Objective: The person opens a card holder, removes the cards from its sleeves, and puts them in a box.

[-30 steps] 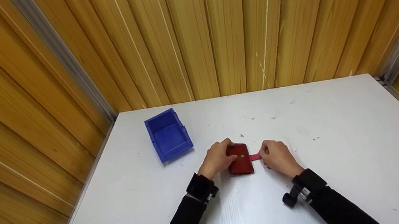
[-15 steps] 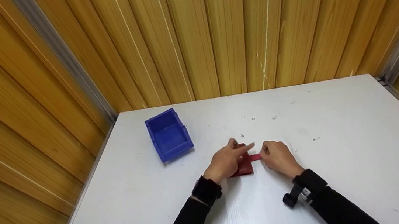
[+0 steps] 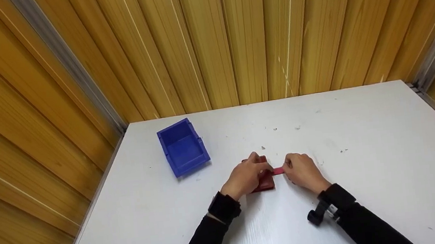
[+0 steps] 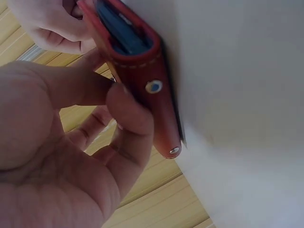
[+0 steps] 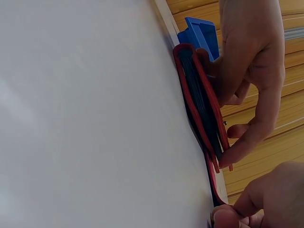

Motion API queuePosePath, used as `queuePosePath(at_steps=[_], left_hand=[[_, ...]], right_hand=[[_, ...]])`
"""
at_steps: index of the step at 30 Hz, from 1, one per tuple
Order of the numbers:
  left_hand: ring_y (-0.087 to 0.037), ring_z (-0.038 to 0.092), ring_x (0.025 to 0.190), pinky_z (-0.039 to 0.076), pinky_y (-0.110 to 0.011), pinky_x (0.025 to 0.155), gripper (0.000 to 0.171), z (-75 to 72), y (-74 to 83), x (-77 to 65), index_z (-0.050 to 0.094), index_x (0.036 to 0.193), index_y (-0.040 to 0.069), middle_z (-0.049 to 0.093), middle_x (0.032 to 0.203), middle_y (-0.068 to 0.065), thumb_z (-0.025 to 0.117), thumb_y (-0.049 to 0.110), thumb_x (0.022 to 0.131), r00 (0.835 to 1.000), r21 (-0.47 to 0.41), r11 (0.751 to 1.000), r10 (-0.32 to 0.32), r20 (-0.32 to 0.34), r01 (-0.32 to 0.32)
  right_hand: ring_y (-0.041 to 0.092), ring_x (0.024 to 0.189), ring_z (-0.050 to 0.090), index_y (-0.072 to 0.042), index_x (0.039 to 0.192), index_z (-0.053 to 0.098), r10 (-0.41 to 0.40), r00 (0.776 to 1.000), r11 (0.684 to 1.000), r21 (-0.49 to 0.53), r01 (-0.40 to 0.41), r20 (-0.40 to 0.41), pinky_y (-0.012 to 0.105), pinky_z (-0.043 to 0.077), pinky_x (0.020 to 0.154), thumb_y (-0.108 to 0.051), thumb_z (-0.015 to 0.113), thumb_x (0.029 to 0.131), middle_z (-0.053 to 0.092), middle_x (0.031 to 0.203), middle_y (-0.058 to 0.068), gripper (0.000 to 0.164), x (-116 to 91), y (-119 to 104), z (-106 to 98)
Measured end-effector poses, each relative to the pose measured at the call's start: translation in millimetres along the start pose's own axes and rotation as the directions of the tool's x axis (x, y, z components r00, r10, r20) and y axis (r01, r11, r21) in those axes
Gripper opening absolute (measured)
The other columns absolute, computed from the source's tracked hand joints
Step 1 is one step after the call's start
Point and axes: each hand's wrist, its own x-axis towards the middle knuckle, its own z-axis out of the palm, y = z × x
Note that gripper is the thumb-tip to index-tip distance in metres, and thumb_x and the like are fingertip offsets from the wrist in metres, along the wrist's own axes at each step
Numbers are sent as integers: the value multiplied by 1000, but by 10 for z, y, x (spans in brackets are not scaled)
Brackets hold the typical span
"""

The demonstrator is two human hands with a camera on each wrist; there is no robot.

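A red leather card wallet lies closed on the table, its stitched spine and metal studs showing in the left wrist view. Bent over it, my left hand holds it, with fingertips at the spine side and one fingertip at the open edge near the strap. Dark card sleeves are stacked between the covers. From the right edge sticks out a pinkish-red strap. Its end is pinched between the thumb and fingers of my right hand. A small snap stud sits on the upper cover.
A blue plastic bin stands to the left behind the wallet. The white table has small scuffs and ends at yellow wood-look walls behind and at the sides.
My left hand has shifted right across the wallet; its index finger lifted, stretched toward the strap, then came down at the wallet's right edge. My right hand keeps its pinch on the strap.
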Motion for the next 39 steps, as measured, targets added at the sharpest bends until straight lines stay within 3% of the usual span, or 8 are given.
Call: queuePosePath(at_steps=[9, 15, 20, 25, 29, 33, 35, 39], left_hand=[[-19, 58, 80, 50, -26, 73, 33, -46, -79, 1, 70, 119, 23, 54, 113, -7, 57, 0, 99, 1000, -68, 998, -1, -9, 0], [-17, 53, 84, 46, -27, 76, 17, -301, -159, -21, 63, 112, 13, 50, 104, -5, 49, 11, 103, 996, -249, 964, -87, 34, 93], [-14, 51, 82, 42, -28, 72, 8, -547, -268, -83, 60, 97, 12, 54, 90, 2, 58, 19, 96, 983, -288, 941, -162, 83, 179], [-13, 55, 61, 45, -26, 55, 5, -706, -430, -191, 59, 87, 10, 57, 77, 1, 64, 6, 87, 948, -285, 907, -272, 163, 309], [-15, 54, 54, 43, -26, 49, 12, -710, -575, -254, 57, 81, 9, 57, 70, -1, 64, 0, 84, 899, -234, 878, -362, 246, 418], [-19, 55, 54, 43, -27, 47, 14, -649, -677, -299, 57, 79, 9, 57, 68, -4, 66, -2, 83, 856, -194, 855, -411, 314, 481], [-19, 54, 53, 43, -28, 46, 15, -617, -707, -315, 57, 78, 9, 56, 69, -4, 66, -3, 82, 843, -180, 850, -421, 335, 496], [-20, 53, 52, 42, -29, 45, 16, -575, -729, -323, 57, 78, 9, 55, 69, -4, 66, -3, 81, 836, -173, 846, -428, 343, 504]], right_hand=[[19, 67, 53, -6, 76, 63, 4, 1000, 1000, 0, -4, 7, 33, 44, 64, -4, 57, 89, 60, 68, 4, 15, -30, 1, -13], [20, 69, 55, -4, 78, 65, 14, 1000, 1000, -13, -14, 12, 33, 45, 65, -5, 58, 90, 63, 71, 6, 13, -20, -12, -37], [20, 69, 55, -3, 81, 67, 16, 1000, 1000, -17, -15, 8, 34, 46, 66, -5, 58, 90, 66, 75, 8, 13, -13, -9, -50], [20, 69, 56, -3, 81, 66, 12, 1000, 1000, -17, -12, 5, 35, 47, 66, -5, 59, 90, 66, 75, 8, 12, -20, -7, -50], [20, 69, 56, -3, 80, 65, 17, 1000, 1000, -16, -17, 7, 34, 46, 66, -5, 59, 90, 65, 74, 8, 13, -27, -4, -40], [20, 68, 55, -3, 79, 65, 10, 1000, 1000, -14, -10, 10, 34, 46, 65, -5, 58, 90, 64, 73, 7, 13, -34, -11, -34], [19, 68, 54, -3, 79, 64, 4, 1000, 1000, -13, -3, 12, 34, 45, 65, -4, 57, 90, 63, 72, 7, 13, -36, -10, -35], [19, 69, 54, -4, 79, 64, -1, 1000, 1000, -18, 2, 13, 34, 45, 66, -5, 57, 89, 63, 72, 6, 13, -33, -16, -41]])
